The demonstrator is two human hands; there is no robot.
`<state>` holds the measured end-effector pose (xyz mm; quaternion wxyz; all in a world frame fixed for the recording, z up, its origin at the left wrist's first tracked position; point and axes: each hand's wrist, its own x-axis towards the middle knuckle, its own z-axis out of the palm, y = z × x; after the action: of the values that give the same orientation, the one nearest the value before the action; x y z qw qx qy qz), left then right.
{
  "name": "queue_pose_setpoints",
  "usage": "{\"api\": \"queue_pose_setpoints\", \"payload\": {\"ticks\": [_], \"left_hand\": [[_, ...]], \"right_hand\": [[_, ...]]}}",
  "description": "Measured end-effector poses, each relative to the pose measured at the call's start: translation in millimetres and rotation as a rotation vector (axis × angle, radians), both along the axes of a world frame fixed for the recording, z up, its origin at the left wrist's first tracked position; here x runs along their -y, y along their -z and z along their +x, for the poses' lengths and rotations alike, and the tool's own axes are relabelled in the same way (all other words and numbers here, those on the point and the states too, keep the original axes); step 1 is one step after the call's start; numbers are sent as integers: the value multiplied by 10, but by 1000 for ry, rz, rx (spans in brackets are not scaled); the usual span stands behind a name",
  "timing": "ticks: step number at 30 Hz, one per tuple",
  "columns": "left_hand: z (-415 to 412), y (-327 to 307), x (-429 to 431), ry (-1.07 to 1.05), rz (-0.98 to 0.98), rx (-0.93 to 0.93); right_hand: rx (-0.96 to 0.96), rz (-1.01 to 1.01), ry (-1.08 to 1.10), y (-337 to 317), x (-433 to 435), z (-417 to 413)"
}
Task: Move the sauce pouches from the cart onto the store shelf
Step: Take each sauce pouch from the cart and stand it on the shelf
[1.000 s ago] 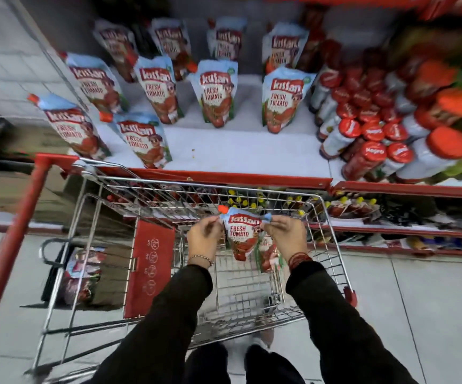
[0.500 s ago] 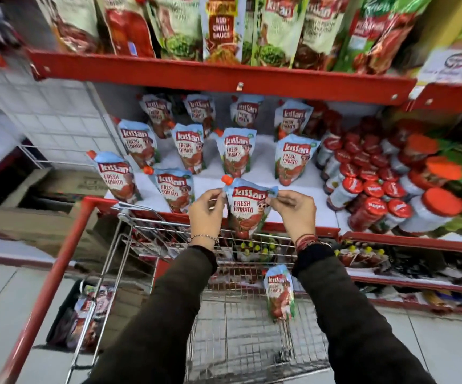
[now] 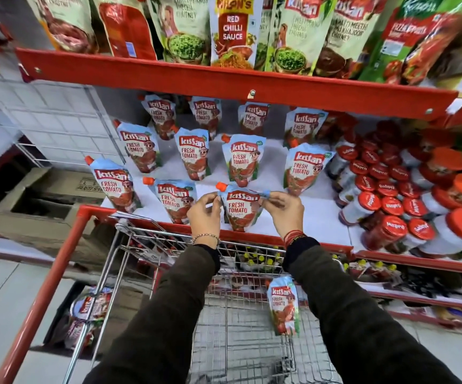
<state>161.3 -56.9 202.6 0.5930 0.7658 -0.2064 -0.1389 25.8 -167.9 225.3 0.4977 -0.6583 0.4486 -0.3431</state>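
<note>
Over the shelf edge: both arms stretched forward
Left hand: fingers pinching the pouch top corner
Right hand: pinching the other corner

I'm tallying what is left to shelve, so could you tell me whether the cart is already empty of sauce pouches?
No, one sauce pouch still stands inside the cart, against its front wall.

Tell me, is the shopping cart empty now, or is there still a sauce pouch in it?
Not empty. One Fresh Tomato pouch stands in the wire cart, against its front wall.
</note>
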Motion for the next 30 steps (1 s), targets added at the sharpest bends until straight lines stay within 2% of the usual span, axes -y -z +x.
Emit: {"api": "queue_pose_setpoints", "payload": {"ticks": [20, 25, 30], "left_hand": [[-221, 20, -44, 20, -45, 11], [-453, 226, -178, -36, -85, 51], [-870, 585, -339, 69, -17, 125]], "right_hand": [[-23, 68, -104, 99, -63, -201], [-47, 64, -84, 242, -186, -408], [-107, 60, -69, 568, -335, -738]]}}
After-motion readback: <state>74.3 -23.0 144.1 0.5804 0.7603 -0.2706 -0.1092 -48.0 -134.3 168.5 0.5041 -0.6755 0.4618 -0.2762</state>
